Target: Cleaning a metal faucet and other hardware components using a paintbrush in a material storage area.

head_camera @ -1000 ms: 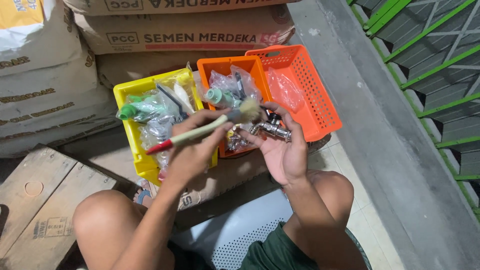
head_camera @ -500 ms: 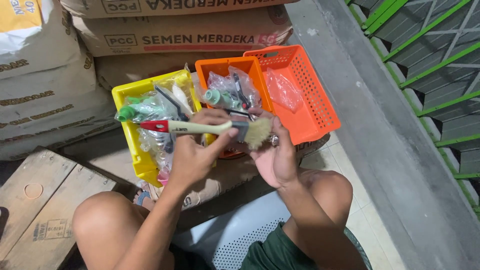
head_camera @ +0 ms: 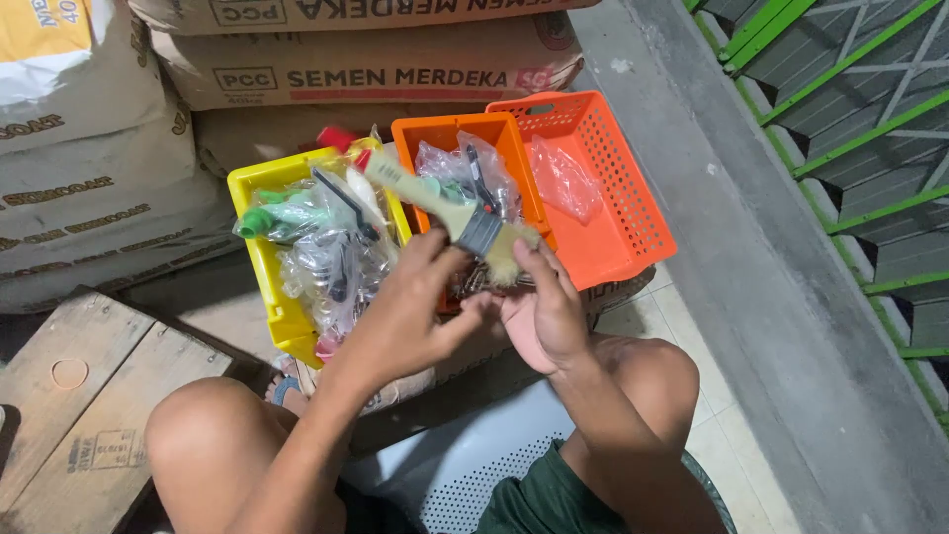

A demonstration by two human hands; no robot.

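My left hand (head_camera: 410, 311) grips a paintbrush (head_camera: 423, 196) by its pale handle, just behind the metal band. The red handle tip points up and left over the yellow bin (head_camera: 259, 183). The bristles (head_camera: 509, 259) press down against my right hand (head_camera: 544, 311), which is cupped around a small metal tap. The tap is almost wholly hidden under the bristles and my fingers. Both hands are held above my knees, in front of the orange bin (head_camera: 450, 127).
The yellow bin and the orange bin hold plastic bags of pipe fittings. An orange mesh basket (head_camera: 618, 198) stands to their right with one clear bag. Cement sacks (head_camera: 366, 69) are stacked behind. A wooden crate (head_camera: 69, 386) lies at the left, a concrete ledge (head_camera: 761, 257) and green grating (head_camera: 860, 109) at the right.
The brush swung from lying level to pointing up and left, its red tip rising over the yellow bin. The bristles stayed on the tap in my right hand, which hardly moved.
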